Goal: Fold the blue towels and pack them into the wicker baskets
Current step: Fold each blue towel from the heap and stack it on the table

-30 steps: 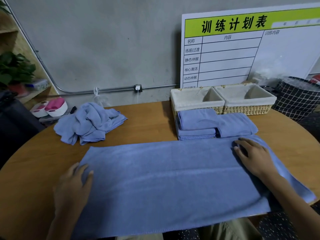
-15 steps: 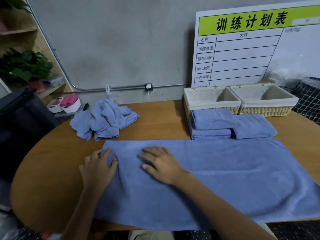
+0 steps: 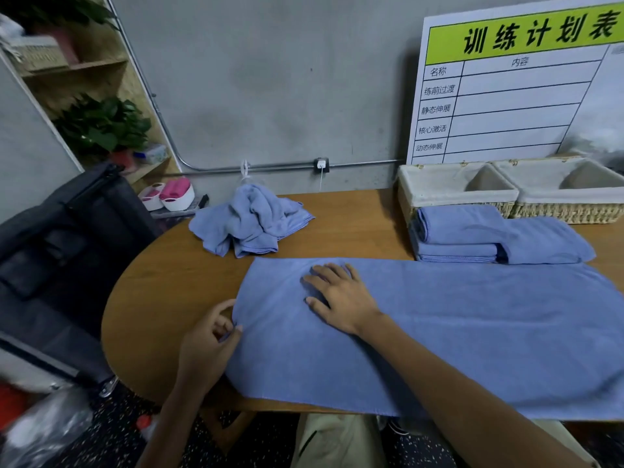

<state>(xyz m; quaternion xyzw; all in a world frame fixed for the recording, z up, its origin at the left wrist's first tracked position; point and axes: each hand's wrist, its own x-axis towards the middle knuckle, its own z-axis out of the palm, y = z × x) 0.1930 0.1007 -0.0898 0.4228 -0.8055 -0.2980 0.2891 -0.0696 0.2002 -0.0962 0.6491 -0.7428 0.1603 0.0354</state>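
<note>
Blue terry towel (image 3: 456, 332), large and rectangular, lies spread flat across the near half of the oval wooden table (image 3: 354, 224), its near edge hanging slightly over the table's front rim. Left hand (image 3: 206, 346) sits at the towel's left edge — thumb and curled fingers pinch a small fold of the hem there. Right hand (image 3: 341, 298) lies palm down on the towel near its far-left corner, fingers straight and spread, pressing the cloth and holding nothing. Behind the spread towel, to the right, a stack of folded blue towels (image 3: 459, 234) rests on the table, with one more folded blue towel (image 3: 543, 241) just beside it on the right, touching. Directly behind these stand two rectangular wicker baskets with white cloth liners — left basket (image 3: 452, 184) and right basket (image 3: 567, 197) side by side, touching; no towel visible inside either. Further left on the table, well apart from the baskets, a crumpled heap of unfolded blue towels (image 3: 250, 221). Against the grey wall a white schedule board with a green header (image 3: 513, 89) leans behind the baskets. At far left, a dark padded chair (image 3: 60, 251), a wooden shelf with a green potted plant (image 3: 104, 126), and a white-and-pink container (image 3: 172, 194).
</note>
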